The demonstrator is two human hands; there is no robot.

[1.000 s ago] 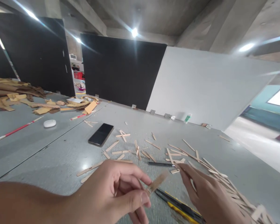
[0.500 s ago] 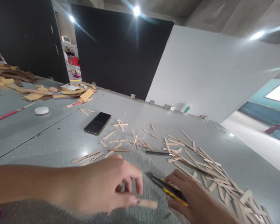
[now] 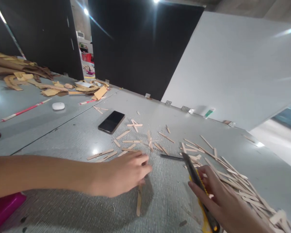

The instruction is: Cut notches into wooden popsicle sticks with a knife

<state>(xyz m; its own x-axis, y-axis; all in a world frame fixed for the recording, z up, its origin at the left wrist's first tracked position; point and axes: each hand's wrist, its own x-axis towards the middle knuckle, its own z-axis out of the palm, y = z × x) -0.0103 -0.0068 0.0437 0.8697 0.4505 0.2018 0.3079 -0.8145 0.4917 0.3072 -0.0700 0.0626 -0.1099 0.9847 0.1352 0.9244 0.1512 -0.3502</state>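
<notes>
My left hand point(image 3: 126, 173) reaches right across the grey table point(image 3: 63, 142). Its fingers are held together, and the fingertips press on the far end of a wooden stick point(image 3: 138, 203) that lies flat on the table. My right hand point(image 3: 224, 204) is closed round a yellow and black utility knife point(image 3: 198, 183), with the blade end raised and pointing up and to the left. The knife tip hangs to the right of my left fingertips, apart from the stick.
A heap of wooden sticks point(image 3: 235, 186) spreads under and beyond my right hand. More sticks point(image 3: 133, 142), a black pen point(image 3: 172, 157) and a dark phone point(image 3: 111, 122) lie further back. Cardboard scraps point(image 3: 46, 85), a white puck point(image 3: 58, 105) and a magenta object point(image 3: 5, 207) lie left.
My left hand brought the stick down from the air onto the table. My right hand took up the utility knife from the table and lifted its blade end.
</notes>
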